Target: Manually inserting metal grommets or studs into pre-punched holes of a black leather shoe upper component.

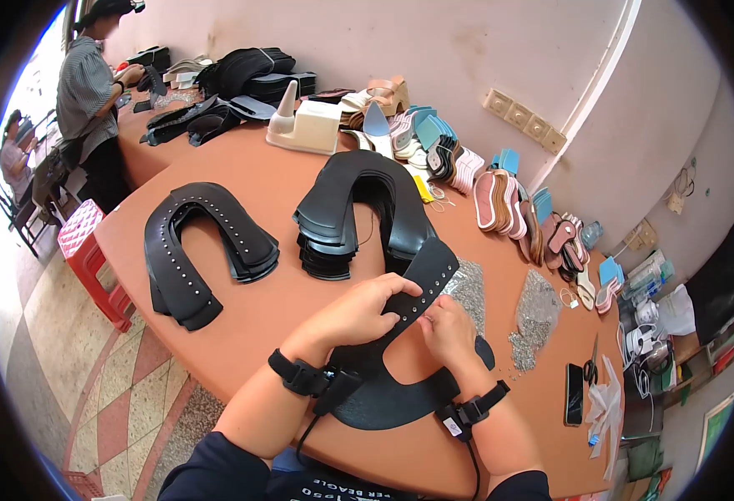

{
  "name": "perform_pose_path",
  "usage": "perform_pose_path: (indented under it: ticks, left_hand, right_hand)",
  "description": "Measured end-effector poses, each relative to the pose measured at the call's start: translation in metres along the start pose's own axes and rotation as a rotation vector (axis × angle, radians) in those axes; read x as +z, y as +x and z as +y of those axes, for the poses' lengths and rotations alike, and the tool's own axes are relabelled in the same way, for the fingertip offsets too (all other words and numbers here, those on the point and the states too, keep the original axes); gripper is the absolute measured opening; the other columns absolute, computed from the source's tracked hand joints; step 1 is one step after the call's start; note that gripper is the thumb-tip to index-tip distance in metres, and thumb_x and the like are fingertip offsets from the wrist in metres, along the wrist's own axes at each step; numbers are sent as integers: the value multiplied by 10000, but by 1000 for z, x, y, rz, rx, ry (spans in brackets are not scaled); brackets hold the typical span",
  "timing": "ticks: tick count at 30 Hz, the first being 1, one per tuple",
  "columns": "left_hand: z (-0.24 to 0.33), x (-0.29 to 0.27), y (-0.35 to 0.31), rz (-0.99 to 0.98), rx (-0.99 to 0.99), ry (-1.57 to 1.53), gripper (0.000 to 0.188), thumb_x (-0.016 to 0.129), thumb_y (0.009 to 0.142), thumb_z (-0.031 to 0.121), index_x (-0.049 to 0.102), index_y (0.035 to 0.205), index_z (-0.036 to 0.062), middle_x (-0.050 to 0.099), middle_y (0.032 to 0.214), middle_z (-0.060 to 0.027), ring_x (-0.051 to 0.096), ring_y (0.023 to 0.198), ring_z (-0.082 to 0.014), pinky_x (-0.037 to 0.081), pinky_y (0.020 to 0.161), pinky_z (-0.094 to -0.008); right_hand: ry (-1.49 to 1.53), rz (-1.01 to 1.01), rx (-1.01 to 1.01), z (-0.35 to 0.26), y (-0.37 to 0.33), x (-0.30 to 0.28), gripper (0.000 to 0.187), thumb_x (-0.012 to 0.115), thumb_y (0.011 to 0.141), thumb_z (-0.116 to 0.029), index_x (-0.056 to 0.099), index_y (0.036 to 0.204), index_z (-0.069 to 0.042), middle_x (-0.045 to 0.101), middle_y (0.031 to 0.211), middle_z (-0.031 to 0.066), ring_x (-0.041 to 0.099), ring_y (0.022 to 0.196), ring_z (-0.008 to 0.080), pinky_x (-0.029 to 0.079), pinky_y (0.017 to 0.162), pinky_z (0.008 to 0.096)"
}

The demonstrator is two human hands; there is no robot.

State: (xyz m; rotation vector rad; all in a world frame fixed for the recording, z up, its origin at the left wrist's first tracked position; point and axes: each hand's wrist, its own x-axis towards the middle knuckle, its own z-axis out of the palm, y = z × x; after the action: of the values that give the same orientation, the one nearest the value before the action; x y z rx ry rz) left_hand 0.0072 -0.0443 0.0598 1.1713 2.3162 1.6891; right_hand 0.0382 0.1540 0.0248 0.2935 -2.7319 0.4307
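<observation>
A black U-shaped piece (396,397), leather-like, lies in front of me with one arm slanting up to the right. Small silver studs or holes run in rows along that arm. My left hand (367,311) grips its inner edge, index finger and thumb on the face. Close by on the other edge, my right hand (450,331) is closed in a pinch; whatever is between its fingertips is too small to make out. Beyond my hands stands a tall stack of plain black U-shaped pieces (363,179). A studded stack (204,200) lies to its left.
Loose silver studs (534,321) lie right of my hands, beside a clear bag of studs (465,292). Farther right are a phone (574,394) and scissors (590,367). Bundled sole pieces (500,204) line the wall. A person (91,92) works at the far left, near a red stool (91,250).
</observation>
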Motion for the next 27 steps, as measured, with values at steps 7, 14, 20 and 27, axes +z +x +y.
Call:
perform_pose_path:
  ticks: [7, 14, 20, 27]
  left_hand:
    - [-1, -3, -2, -72, -33, 18, 521, 510, 665, -71, 505, 1178, 18, 528, 1108, -133, 516, 1062, -261, 409, 899, -301]
    - [8, 0, 0, -130, -46, -58, 613, 497, 662, -81, 427, 1261, 30, 498, 1147, -139, 499, 1079, -243, 405, 899, -286]
    - [5, 7, -1, -181, 21, -162, 618, 504, 676, -77, 411, 1278, 27, 460, 1258, -156, 440, 1184, -259, 358, 980, -316]
    - [7, 9, 0, -173, 28, -151, 605, 529, 696, -57, 407, 1283, 31, 457, 1266, -161, 421, 1208, -272, 327, 1011, -334]
  right_hand:
    - [30, -86, 12, 0, 1, 6, 57, 651, 748, -128, 645, 801, -106, 564, 771, 63, 588, 750, 236, 473, 648, 348]
    - [1199, -74, 369, -22, -32, -23, 47, 583, 825, 22, 571, 871, 20, 619, 807, 61, 587, 735, 106, 484, 700, 224]
    - [1131, 104, 280, -30, -38, -16, 62, 621, 801, 15, 592, 852, -4, 561, 811, 24, 531, 732, 76, 440, 679, 203]
    - [761, 221, 108, -35, -42, -6, 104, 719, 708, -34, 646, 781, -44, 342, 898, 20, 399, 857, 131, 390, 778, 238]
